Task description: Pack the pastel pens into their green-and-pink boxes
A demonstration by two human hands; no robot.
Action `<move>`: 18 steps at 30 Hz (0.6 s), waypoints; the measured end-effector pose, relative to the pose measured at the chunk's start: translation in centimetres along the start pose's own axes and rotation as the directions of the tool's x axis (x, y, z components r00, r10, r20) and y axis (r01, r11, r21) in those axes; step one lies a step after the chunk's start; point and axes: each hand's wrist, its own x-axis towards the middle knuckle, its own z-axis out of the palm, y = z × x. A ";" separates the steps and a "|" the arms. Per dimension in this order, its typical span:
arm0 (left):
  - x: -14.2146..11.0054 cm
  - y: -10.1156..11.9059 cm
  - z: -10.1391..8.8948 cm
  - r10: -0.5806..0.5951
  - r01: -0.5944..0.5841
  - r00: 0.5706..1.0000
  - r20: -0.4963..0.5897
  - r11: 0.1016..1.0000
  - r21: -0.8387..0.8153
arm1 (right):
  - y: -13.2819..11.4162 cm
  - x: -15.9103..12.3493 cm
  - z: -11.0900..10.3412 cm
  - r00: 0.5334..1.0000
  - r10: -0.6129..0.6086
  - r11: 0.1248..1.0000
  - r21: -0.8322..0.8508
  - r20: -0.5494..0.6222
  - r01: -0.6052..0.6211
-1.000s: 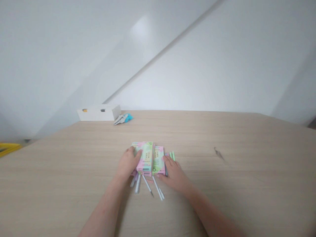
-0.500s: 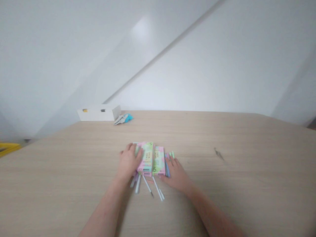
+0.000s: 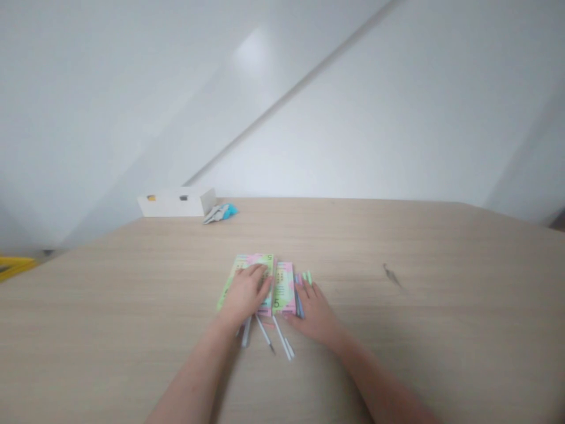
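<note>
Small pink-and-green cardboard boxes lie side by side on the table, printed with a "5". My left hand (image 3: 248,290) rests over the left box (image 3: 270,272), fingers stretched across its top. A greener box (image 3: 229,280) shows along its left side, partly covered by that hand. To the right lies another box (image 3: 284,288), close to my right hand (image 3: 314,309). My right hand lies flat, its fingertips on thin coloured sticks (image 3: 299,294) that look like pens. Slim white sticks (image 3: 282,338) poke out from under the boxes, one of them (image 3: 265,335) dark-tipped.
A long white box (image 3: 172,205) stands at the back left of the wooden table (image 3: 379,365). Beside it lies a crumpled grey-and-blue item (image 3: 222,212). A small dark thin object (image 3: 391,274) lies to the right. Something yellow (image 3: 15,266) shows at the left edge.
My left hand has moved right, further over the left box, so the greener box beside it now shows more. My right hand stays nearly where it was.
</note>
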 end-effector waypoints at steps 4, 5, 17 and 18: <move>0.0 0.0 0.0 0.033 -0.032 0.999 -0.012 0.999 0.027 | 0.0 0.0 0.0 1.000 0.001 1.000 -0.001 -0.004 -0.001; 0.0 0.1 0.0 0.037 -0.036 0.999 -0.017 0.999 0.038 | 0.1 0.0 0.0 1.000 0.005 1.000 -0.003 -0.006 -0.005; -1.0 2.6 0.5 0.232 -0.254 0.942 -0.242 0.965 -0.063 | 0.0 0.0 0.0 1.000 0.000 1.000 -0.014 -0.001 0.000; -1.3 3.2 0.6 0.262 -0.293 0.930 -0.257 0.952 -0.090 | 0.0 0.0 0.0 1.000 -0.011 1.000 -0.018 -0.005 0.011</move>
